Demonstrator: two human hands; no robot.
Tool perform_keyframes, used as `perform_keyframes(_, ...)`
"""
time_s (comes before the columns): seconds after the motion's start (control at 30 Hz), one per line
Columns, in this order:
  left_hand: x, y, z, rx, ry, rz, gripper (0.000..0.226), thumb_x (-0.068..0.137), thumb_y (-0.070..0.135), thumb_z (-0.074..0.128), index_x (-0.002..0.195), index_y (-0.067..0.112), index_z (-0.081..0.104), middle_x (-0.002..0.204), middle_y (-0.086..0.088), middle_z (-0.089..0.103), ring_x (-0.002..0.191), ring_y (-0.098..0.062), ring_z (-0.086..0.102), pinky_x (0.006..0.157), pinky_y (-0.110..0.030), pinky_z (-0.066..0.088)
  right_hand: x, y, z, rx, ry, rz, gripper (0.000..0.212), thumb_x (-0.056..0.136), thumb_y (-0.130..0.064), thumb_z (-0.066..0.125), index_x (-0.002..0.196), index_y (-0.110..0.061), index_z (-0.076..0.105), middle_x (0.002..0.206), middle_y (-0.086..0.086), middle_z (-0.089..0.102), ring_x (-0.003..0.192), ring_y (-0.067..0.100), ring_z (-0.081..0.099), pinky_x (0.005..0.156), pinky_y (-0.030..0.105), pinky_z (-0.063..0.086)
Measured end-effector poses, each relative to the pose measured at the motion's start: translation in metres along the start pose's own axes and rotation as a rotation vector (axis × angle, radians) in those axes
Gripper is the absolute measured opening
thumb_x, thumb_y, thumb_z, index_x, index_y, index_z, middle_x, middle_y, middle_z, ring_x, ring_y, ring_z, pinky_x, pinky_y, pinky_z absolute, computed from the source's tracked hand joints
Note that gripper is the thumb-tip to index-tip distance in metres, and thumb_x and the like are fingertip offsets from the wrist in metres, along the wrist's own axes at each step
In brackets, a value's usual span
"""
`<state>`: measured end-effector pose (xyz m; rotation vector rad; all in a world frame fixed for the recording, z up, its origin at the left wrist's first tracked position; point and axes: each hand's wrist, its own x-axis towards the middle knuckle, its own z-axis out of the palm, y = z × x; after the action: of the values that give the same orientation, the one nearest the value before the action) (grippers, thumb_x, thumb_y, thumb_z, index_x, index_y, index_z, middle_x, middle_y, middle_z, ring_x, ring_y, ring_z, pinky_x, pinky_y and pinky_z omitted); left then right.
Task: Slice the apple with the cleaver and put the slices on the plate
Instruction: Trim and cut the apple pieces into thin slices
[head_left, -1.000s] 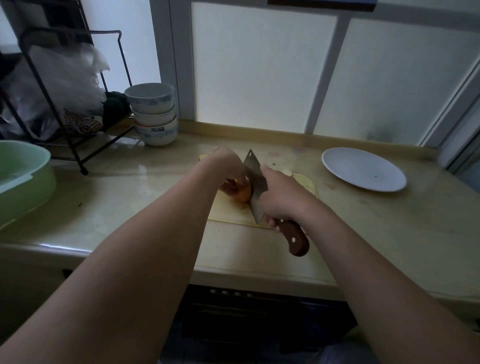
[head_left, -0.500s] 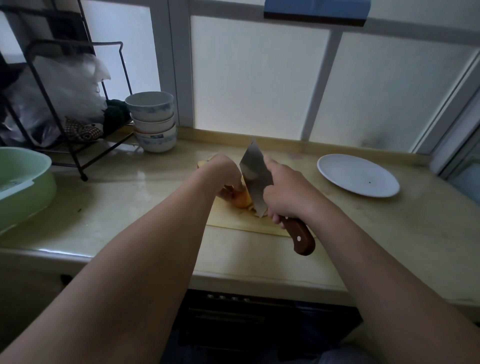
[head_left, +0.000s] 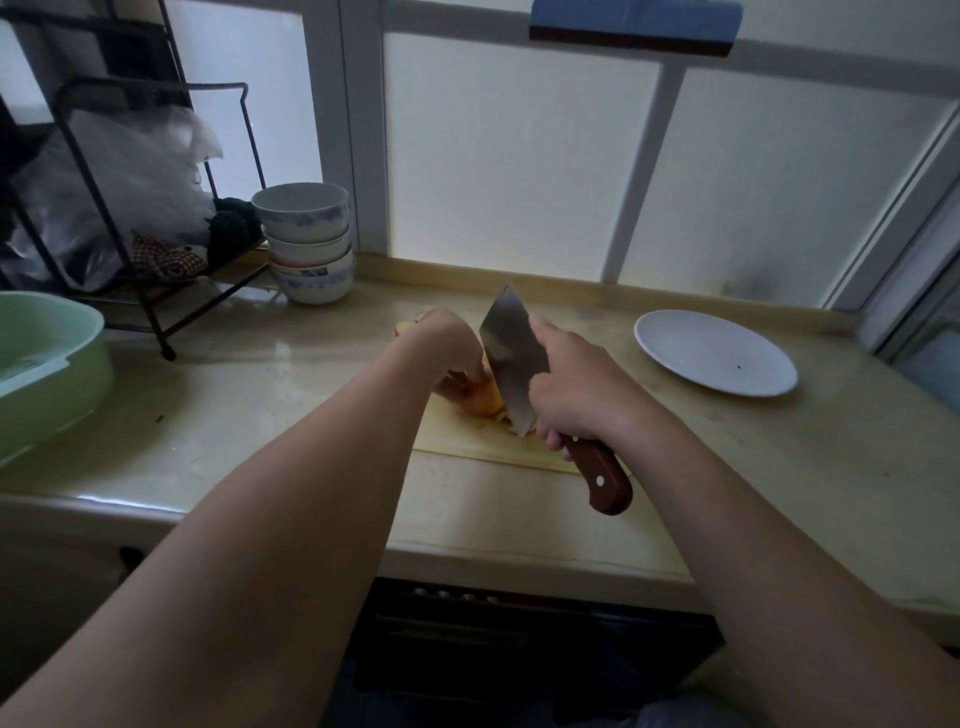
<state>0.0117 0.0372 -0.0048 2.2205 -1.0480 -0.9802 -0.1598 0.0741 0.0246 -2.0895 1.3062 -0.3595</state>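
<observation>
— Where's the apple (head_left: 483, 399)?
— Under my left hand (head_left: 447, 353), which holds it on the board (head_left: 467, 442). My right hand (head_left: 576, 395) grips the cleaver (head_left: 511, 358), blade just beside those fingers.
— Advice?
— I'd tuck fingertips back and cut straight down. The plate (head_left: 714, 353) lies beyond my right hand.

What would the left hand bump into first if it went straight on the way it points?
Probably the cleaver, its blade just past the apple that the left hand holds, though depth is unclear.
</observation>
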Motion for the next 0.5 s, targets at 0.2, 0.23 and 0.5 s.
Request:
perform_keyframes(0.2, -0.0004, -0.0009, 0.0002, 0.017, 0.005, 0.009, 0.031, 0.087, 0.007, 0.077, 0.111, -0.002, 0.06, 0.104, -0.019, 0.072, 0.092, -0.031, 0.074, 0.087, -0.04, 0.061, -0.0006, -0.0018, -0.0019, 0.01, 0.004, -0.007, 0.096, 0.089, 0.005, 0.04, 0.166, -0.043, 0.01, 0.103, 0.016, 0.069, 0.056, 0.019, 0.069, 0.053, 0.035, 0.063)
perform_keyframes(0.23, -0.0005, -0.0008, 0.0002, 0.013, 0.007, 0.01, 0.031, 0.087, 0.007, 0.077, 0.111, -0.002, 0.06, 0.103, -0.019, 0.072, 0.091, -0.031, 0.074, 0.086, -0.041, 0.061, -0.0009, -0.0019, -0.0018, 0.008, 0.003, -0.008, 0.096, 0.089, 0.005, 0.04, 0.166, -0.043, 0.01, 0.103, 0.016, 0.07, 0.056, 0.019, 0.069, 0.053, 0.035, 0.063)
perform_keyframes(0.5, -0.0023, -0.0014, 0.0001, 0.009, 0.022, 0.031, 0.025, 0.087, 0.002, 0.074, 0.108, -0.004, 0.062, 0.102, -0.02, 0.072, 0.09, -0.031, 0.074, 0.085, -0.041, 0.061, -0.0035, -0.0015, -0.001, 0.011, 0.001, -0.001, 0.095, 0.089, 0.005, 0.039, 0.166, -0.044, 0.011, 0.094, 0.015, 0.071, 0.056, 0.019, 0.068, 0.054, 0.035, 0.063)
